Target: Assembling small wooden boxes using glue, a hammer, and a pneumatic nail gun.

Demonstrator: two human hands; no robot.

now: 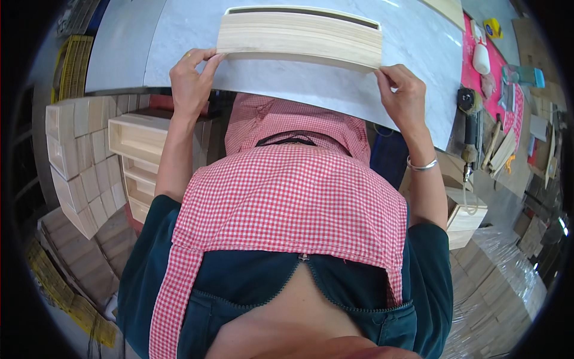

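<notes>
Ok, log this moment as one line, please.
left hand: grips left end of wooden box | right hand: grips right end | box: on white table near edge | stacked boxes: person's left

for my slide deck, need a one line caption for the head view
Both hands, left and right, hold a pale wooden box on a grey table.

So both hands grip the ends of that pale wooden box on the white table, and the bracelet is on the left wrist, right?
Not quite. The head view shows the silver bracelet on the right wrist. Both the left hand and right hand do grip the wooden box on the white table.
</notes>
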